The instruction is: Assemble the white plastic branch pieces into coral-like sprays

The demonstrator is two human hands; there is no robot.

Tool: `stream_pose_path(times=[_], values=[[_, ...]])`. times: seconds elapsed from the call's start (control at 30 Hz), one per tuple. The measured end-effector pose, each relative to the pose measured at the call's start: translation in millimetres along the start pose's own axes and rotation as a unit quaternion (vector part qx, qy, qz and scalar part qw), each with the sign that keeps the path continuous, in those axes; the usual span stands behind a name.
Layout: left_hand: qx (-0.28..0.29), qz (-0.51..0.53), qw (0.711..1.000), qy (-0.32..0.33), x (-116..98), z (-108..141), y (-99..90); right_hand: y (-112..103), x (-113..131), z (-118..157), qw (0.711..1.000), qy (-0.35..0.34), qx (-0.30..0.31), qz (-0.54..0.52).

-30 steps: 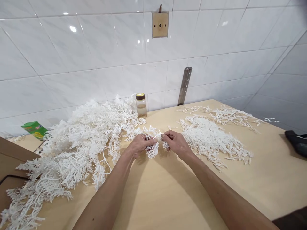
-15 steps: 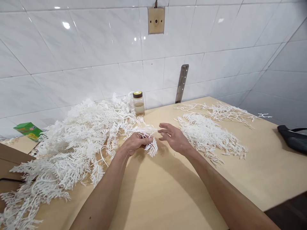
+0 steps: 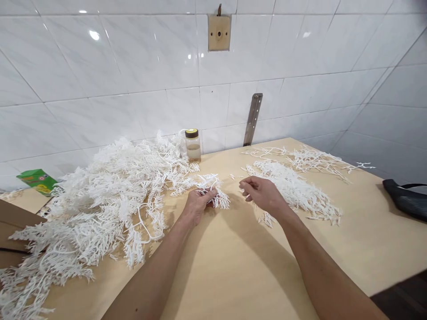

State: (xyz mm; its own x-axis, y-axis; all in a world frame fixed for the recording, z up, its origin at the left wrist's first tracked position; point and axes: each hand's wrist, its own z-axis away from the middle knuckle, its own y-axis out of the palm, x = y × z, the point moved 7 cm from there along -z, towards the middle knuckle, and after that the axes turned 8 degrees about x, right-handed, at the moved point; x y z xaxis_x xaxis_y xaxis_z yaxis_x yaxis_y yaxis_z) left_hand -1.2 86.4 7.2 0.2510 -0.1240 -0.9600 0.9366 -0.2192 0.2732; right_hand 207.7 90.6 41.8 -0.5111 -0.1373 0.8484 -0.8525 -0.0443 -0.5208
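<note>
My left hand (image 3: 197,205) is closed, thumb on top, around a white plastic branch sprig (image 3: 222,199). The sprig's fine tips fan out to the right of the thumb, and more of it shows above the fingers. A short gap away, my right hand (image 3: 262,192) has its fingers curled together. A bit of white shows by its fingertips, but I cannot tell what it pinches. To the left lies a big heap of white branches (image 3: 113,191). Just beyond my right hand is a flatter pile of small white sprigs (image 3: 300,191).
Thin bare white stems (image 3: 316,158) lie at the back right of the wooden table (image 3: 213,275). A lidded jar (image 3: 193,146) stands by the tiled wall. A green carton (image 3: 38,181) is at far left, a black object (image 3: 405,198) at far right.
My right hand has moved right, and its spread fingers have curled in. My left hand, still gripping the sprig, has shifted slightly right. Small loose bits now show near the right hand.
</note>
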Motion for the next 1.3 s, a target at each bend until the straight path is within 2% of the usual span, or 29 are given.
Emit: stream_pose_path(times=[0.1, 0.2, 0.4, 0.57, 0.7, 0.9, 1.03, 1.13, 1.3], values=[[-0.009, -0.001, 1.0, 0.011, 1.0, 0.3, 2.6, 25.4, 14.5, 4.3, 0.996, -0.017, 0.073, -0.05], [-0.006, 0.0, 1.0, 0.014, 1.8, -0.1, 4.2, 39.0, 25.6, 8.9, 0.994, -0.048, 0.095, -0.039], [0.015, 0.034, 0.999, 0.022, -0.4, 0.5, 6.1, 50.9, 13.5, 7.4, 0.984, -0.01, 0.162, -0.069], [0.036, 0.062, 0.997, 0.006, -5.9, 4.8, 10.0, 44.5, 13.5, 4.4, 0.989, -0.03, 0.121, -0.084], [0.06, 0.084, 0.994, -0.039, -1.3, 4.5, 9.0, 42.1, 15.7, 5.0, 0.989, -0.037, 0.102, -0.105], [0.085, 0.05, 0.994, -0.051, 0.9, 3.4, 6.3, 42.1, 22.3, 7.2, 0.988, -0.053, 0.073, -0.128], [0.082, 0.041, 0.995, -0.035, -2.1, 3.4, 5.3, 44.2, 28.0, 9.2, 0.98, -0.075, 0.094, -0.157], [0.081, 0.042, 0.995, -0.029, -2.9, 3.5, 5.2, 44.7, 27.4, 9.6, 0.979, -0.066, 0.11, -0.159], [0.09, 0.052, 0.994, -0.019, -5.5, 5.9, 12.0, 46.2, 26.8, 8.7, 0.979, -0.073, 0.115, -0.151]])
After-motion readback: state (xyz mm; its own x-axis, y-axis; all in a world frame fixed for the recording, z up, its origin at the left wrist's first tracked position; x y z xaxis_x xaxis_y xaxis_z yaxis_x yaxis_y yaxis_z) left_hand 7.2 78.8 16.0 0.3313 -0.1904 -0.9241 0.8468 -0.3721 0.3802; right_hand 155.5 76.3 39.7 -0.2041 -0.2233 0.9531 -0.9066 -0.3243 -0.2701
